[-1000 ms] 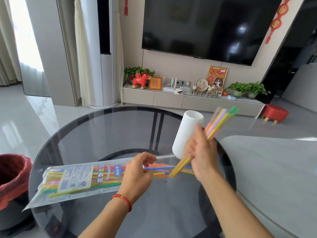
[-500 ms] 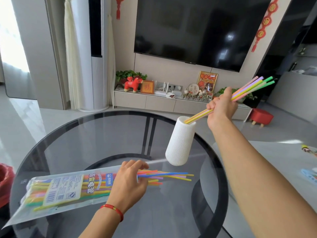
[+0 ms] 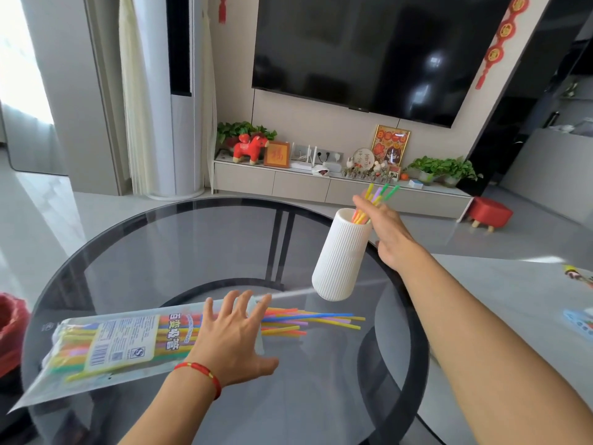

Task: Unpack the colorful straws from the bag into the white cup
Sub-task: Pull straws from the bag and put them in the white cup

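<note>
In the head view we look down on a round dark glass worktop (image 3: 154,252). A clear plastic bag (image 3: 106,351) lies flat along its near left side, its open mouth facing right. Our left hand (image 3: 229,340) rests palm down on that mouth end, fingers spread and gripping nothing, with a red string bracelet (image 3: 200,372) on the wrist.

The bag carries a white label printed with a barcode, a small square code and a boxed "S" mark; its fine print is too small for us to read. Beside the label runs a line of large blue Chinese characters, which we make out as 百变吸管.

Loose colorful straws (image 3: 316,319) in blue, yellow, orange and purple fan out of the bag's mouth onto the glass, to the right of our left hand. More straws fill the bag behind the label.

The white cup (image 3: 341,255), ribbed and tall, stands on the far right part of the worktop and appears tilted in this wide view. A small bunch of straws (image 3: 375,200) sits in it, yellow, orange, purple and green ends poking above the rim. Our right hand (image 3: 386,232) is just behind the cup at its rim, fingers loosely apart around the upper ends of the bunch; we cannot tell whether it grips them.

A red-lined bin (image 3: 11,329) stands at the left edge.
</note>
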`<state>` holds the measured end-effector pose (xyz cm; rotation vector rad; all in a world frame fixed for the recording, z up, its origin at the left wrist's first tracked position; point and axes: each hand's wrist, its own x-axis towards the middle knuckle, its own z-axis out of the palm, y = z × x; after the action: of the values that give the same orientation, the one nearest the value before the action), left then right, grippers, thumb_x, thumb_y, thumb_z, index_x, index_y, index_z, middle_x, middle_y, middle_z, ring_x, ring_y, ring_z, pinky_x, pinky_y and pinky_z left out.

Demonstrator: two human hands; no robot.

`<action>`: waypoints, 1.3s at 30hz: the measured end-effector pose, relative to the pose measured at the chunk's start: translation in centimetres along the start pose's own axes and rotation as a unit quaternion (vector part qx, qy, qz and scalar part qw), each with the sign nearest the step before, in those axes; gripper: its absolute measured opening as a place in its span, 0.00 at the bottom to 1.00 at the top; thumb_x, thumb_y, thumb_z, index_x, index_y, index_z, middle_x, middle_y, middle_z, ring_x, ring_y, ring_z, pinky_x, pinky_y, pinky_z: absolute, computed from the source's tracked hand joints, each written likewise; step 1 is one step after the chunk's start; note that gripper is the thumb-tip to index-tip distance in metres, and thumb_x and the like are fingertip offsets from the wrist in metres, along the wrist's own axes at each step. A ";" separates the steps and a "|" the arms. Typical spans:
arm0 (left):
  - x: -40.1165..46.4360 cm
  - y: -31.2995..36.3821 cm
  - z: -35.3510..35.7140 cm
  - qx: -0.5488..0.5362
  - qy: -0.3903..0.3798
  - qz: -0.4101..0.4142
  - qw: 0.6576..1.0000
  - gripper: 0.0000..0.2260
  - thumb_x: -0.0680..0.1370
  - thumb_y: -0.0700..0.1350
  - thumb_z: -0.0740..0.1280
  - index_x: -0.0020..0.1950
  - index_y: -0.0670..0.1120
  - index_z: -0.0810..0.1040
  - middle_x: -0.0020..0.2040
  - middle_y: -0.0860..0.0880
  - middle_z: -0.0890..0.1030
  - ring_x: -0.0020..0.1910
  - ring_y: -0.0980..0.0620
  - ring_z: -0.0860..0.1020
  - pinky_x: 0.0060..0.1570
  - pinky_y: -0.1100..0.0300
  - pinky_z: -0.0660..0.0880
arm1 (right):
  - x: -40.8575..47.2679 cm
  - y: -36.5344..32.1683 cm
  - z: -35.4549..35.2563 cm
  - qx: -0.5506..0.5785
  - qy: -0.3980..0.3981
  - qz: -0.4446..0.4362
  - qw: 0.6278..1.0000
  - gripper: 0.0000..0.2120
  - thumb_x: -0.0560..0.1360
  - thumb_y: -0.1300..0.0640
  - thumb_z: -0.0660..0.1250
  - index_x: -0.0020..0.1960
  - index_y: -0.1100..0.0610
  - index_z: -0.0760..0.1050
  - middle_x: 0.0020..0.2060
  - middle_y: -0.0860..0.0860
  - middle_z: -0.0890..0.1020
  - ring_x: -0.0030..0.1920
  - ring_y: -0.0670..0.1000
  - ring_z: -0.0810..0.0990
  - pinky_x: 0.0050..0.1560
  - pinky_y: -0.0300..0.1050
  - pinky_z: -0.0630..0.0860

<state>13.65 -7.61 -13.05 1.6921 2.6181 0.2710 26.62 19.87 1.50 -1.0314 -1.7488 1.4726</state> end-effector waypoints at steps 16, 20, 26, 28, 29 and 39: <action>0.7 -1.4 0.9 -0.033 -0.030 0.014 0.999 0.55 0.59 0.78 0.62 0.80 0.58 0.46 0.70 0.52 0.65 0.72 0.48 0.62 0.74 0.31 0.50 | -9.1 17.3 1.6 -0.452 -0.158 -0.221 0.850 0.27 0.83 0.46 0.66 0.80 0.45 0.67 0.74 0.43 0.71 0.75 0.47 0.65 0.72 0.47 0.57; 0.3 -0.8 0.8 -0.029 -0.024 0.059 0.998 0.49 0.60 0.76 0.63 0.77 0.65 0.51 0.70 0.52 0.64 0.72 0.48 0.62 0.75 0.32 0.50 | -9.0 17.3 2.9 -0.505 -0.152 -0.271 0.805 0.18 0.85 0.46 0.62 0.75 0.45 0.72 0.60 0.46 0.75 0.64 0.49 0.70 0.66 0.47 0.59; -0.2 -0.4 0.6 -0.014 -0.018 0.079 0.997 0.42 0.63 0.75 0.63 0.75 0.70 0.55 0.74 0.52 0.62 0.75 0.49 0.59 0.74 0.31 0.47 | -9.6 16.6 2.8 -0.574 -0.164 -0.346 0.724 0.11 0.88 0.49 0.57 0.59 0.54 0.74 0.52 0.50 0.74 0.48 0.52 0.73 0.46 0.46 0.64; -0.3 -0.4 0.6 -0.012 -0.022 0.078 0.997 0.41 0.63 0.75 0.62 0.75 0.69 0.54 0.75 0.53 0.61 0.76 0.49 0.58 0.74 0.30 0.46 | -9.9 16.3 2.5 -0.582 -0.168 -0.323 0.727 0.08 0.88 0.52 0.57 0.58 0.55 0.72 0.52 0.50 0.72 0.46 0.53 0.72 0.44 0.48 0.67; -0.3 -0.4 0.5 -0.012 -0.023 0.077 0.997 0.42 0.64 0.75 0.62 0.75 0.69 0.54 0.76 0.53 0.60 0.76 0.49 0.58 0.74 0.29 0.46 | -10.1 16.3 2.3 -0.591 -0.166 -0.315 0.724 0.07 0.88 0.54 0.56 0.58 0.55 0.71 0.52 0.51 0.72 0.45 0.53 0.72 0.43 0.48 0.68; -0.4 -1.1 0.8 0.012 -0.050 0.060 0.997 0.46 0.64 0.79 0.55 0.78 0.65 0.45 0.79 0.53 0.56 0.78 0.50 0.54 0.73 0.27 0.45 | -11.9 14.3 -5.5 -0.697 -0.123 -0.184 0.682 0.06 0.86 0.61 0.51 0.59 0.54 0.65 0.44 0.49 0.72 0.40 0.60 0.73 0.42 0.53 0.67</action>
<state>12.90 -8.31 -14.03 1.8228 2.4651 0.1532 39.69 13.32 -11.22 -0.9440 -3.0633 -0.2905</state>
